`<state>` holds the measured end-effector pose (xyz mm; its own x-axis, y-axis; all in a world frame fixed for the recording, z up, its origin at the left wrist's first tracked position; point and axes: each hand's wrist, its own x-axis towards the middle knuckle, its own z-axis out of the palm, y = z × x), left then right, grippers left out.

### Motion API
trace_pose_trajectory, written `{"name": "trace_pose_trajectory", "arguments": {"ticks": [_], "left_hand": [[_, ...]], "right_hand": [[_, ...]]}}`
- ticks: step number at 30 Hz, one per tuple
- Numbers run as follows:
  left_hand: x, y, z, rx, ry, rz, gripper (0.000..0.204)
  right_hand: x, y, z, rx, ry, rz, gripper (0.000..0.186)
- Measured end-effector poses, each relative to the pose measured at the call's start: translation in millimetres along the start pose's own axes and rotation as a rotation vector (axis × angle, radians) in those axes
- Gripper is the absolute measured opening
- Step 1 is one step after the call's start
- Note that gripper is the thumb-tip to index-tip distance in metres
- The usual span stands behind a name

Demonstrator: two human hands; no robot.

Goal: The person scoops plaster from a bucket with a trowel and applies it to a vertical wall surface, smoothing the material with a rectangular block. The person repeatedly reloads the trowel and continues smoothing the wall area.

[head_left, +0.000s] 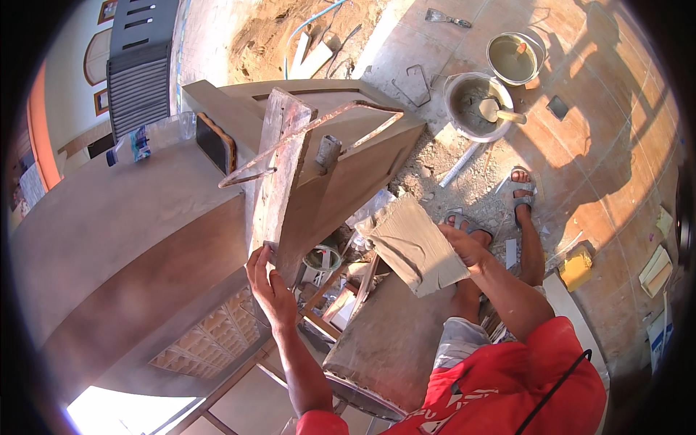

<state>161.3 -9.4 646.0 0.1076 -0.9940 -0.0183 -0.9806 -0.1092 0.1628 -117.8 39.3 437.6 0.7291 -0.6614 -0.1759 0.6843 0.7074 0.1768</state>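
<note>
My left hand (273, 291) is at the lower end of a long, mortar-stained wooden plank (279, 156), its fingers closed against the edge there. The plank lies along the corner of a grey plastered structure (156, 250), and a bent rusty metal bar clamp (341, 110) crosses it near the top. In my right hand (466, 250) is a squarish flat board (417, 246) with wet grey mortar spread over its face. The hand grips it at the right edge, and its underside is hidden.
On the tiled floor at the upper right stand a mortar bucket (457, 119) with a trowel (491, 111) and a second bucket (500, 78). A black-faced float (215, 143) and a plastic bottle (161, 139) lie on the structure. A yellow sponge-like block (576, 268) is at right.
</note>
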Motion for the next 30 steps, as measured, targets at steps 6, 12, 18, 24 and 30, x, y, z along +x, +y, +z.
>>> {"name": "trace_pose_trajectory", "arguments": {"ticks": [6,12,18,24,30], "left_hand": [[1.0,-1.6,1.8,0.007,-0.002,-0.007,0.056],[-0.9,-3.1,4.6,0.056,0.025,0.016,0.056],[-1.8,-8.1,7.8,0.096,0.08,0.041,0.056],[-2.9,-6.0,3.0,0.043,0.061,-0.008,0.057],[-5.0,-20.2,2.7,0.037,0.092,0.084,0.054]], "right_hand": [[-0.4,-0.2,-14.0,0.054,-0.058,-0.043,0.058],[3.3,13.6,-26.8,0.137,-0.02,-0.031,0.05],[9.4,29.8,-35.3,0.303,0.016,0.051,0.042],[13.0,30.5,-16.7,0.287,-0.015,0.026,0.04],[13.6,32.8,-4.1,0.193,-0.017,-0.037,0.043]]}}
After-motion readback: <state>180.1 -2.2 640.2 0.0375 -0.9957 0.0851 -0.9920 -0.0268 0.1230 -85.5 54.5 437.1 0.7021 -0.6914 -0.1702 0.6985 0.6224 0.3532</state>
